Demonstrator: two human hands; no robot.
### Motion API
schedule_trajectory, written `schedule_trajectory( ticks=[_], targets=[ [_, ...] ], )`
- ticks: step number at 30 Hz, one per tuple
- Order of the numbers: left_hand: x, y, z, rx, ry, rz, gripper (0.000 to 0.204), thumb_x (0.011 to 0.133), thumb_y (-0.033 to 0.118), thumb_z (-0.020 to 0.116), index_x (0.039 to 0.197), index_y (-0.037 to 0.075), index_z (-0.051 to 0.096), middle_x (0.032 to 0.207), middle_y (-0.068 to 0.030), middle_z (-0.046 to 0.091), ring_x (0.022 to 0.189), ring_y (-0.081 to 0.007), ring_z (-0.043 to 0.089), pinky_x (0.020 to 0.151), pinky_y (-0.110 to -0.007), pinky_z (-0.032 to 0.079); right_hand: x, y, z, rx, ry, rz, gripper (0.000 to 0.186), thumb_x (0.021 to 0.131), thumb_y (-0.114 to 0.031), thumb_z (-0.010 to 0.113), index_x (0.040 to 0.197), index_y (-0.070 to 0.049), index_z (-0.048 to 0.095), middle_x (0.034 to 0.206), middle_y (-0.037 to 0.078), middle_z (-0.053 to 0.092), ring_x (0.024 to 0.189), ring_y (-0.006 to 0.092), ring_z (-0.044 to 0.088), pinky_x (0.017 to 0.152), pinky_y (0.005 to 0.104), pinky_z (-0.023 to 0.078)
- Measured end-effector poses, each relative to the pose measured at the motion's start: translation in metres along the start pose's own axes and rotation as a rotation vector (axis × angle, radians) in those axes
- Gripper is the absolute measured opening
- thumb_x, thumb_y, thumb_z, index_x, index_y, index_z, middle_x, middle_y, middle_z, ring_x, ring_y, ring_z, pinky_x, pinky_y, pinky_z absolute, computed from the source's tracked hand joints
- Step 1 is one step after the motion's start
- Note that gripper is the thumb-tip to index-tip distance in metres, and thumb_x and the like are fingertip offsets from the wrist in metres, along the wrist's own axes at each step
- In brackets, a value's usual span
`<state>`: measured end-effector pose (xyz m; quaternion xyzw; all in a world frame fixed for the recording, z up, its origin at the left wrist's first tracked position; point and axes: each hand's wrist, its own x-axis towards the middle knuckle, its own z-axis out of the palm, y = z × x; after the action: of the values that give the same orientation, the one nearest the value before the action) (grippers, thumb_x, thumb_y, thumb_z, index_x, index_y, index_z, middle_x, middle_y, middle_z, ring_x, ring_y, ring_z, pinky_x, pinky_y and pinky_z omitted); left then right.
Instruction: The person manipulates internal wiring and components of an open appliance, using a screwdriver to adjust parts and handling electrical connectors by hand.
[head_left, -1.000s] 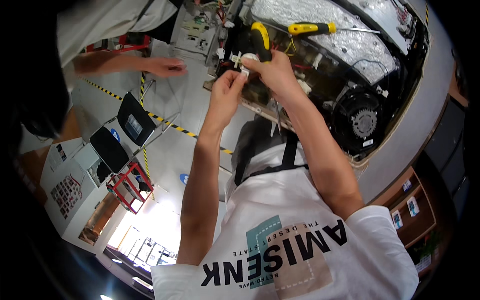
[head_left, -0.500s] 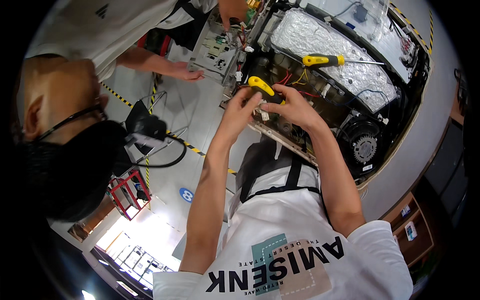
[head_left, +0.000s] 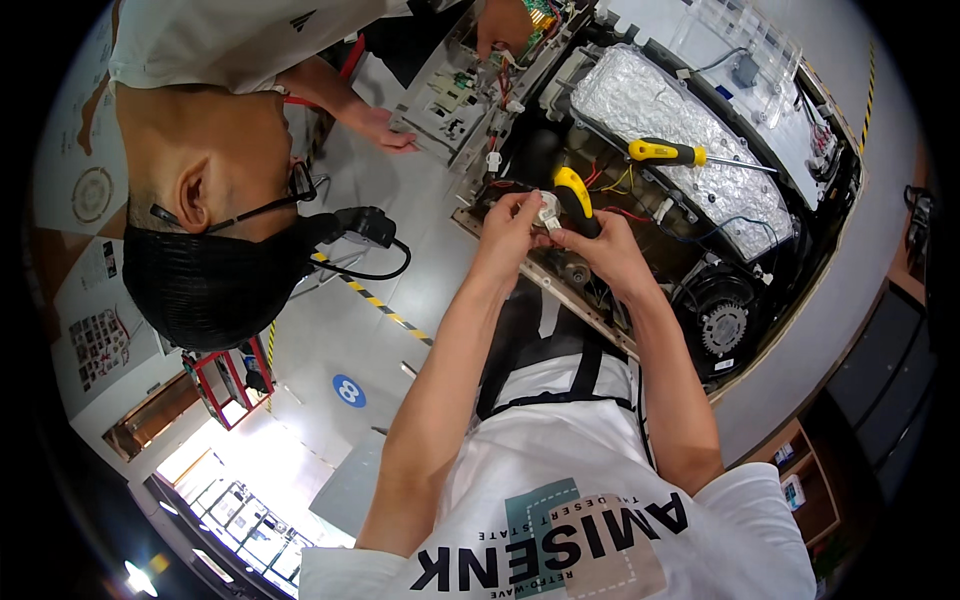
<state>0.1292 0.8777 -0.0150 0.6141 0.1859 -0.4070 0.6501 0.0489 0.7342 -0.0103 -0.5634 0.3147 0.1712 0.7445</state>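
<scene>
Both my hands are close together over the near left edge of an opened appliance (head_left: 700,190). My left hand (head_left: 506,238) is closed, its fingertips pinching a small white part (head_left: 549,211) with short pale connectors. A yellow-and-black screwdriver (head_left: 572,189) is tucked into my right hand (head_left: 608,254), its handle sticking up past the fingers. My right fingertips also meet the white part from the other side. The screwdriver's shaft cannot be made out. Red and yellow wires (head_left: 612,180) run inside the appliance just beyond my hands.
A second yellow-and-black screwdriver (head_left: 668,152) lies across the silver foil cover (head_left: 650,105). A black round housing with a grey gear (head_left: 722,328) sits at the near right. On the left, a co-worker's hand (head_left: 385,130) reaches toward a panel with circuit parts (head_left: 450,105).
The screwdriver handle has swung more upright and tilts the other way. My fingers have shifted around the white part, which shows more now. The co-worker's head sits higher in view.
</scene>
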Motion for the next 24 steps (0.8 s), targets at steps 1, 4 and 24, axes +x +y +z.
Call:
schedule_trajectory(
  ticks=[1,4,24],
  targets=[
    [0.001,-0.001,0.000,-0.007,0.007,0.018,0.028,0.099,0.027,0.055,0.111,0.002,0.056,0.095,-0.0065,0.064,0.076,-0.0122,0.061,0.063,-0.025,0.049,0.000,-0.001,0.001,0.014,-0.005,-0.013,0.027,0.082,-0.016,0.077,0.099,0.002,0.068,0.079,0.000,0.067,0.065,0.0045,0.054,0.055,0.0231,0.041],
    [0.004,-0.003,0.000,0.010,0.006,0.048,0.028,0.099,0.028,0.055,0.109,0.001,0.055,0.091,-0.0059,0.062,0.072,-0.0110,0.060,0.060,-0.024,0.047,0.002,0.004,0.004,0.079,-0.005,-0.069,0.025,0.083,-0.014,0.076,0.100,0.003,0.067,0.081,0.001,0.068,0.069,0.0044,0.055,0.060,0.0222,0.043],
    [0.028,0.020,-0.003,0.294,-0.186,-0.065,0.027,0.090,0.020,0.055,0.109,0.001,0.055,0.085,-0.0065,0.063,0.060,-0.0125,0.061,0.051,-0.025,0.049,0.006,-0.012,0.005,0.075,-0.063,0.106,0.020,0.089,-0.021,0.069,0.098,-0.003,0.065,0.071,-0.002,0.062,0.053,0.0023,0.046,0.046,0.0201,0.030]
  ],
)
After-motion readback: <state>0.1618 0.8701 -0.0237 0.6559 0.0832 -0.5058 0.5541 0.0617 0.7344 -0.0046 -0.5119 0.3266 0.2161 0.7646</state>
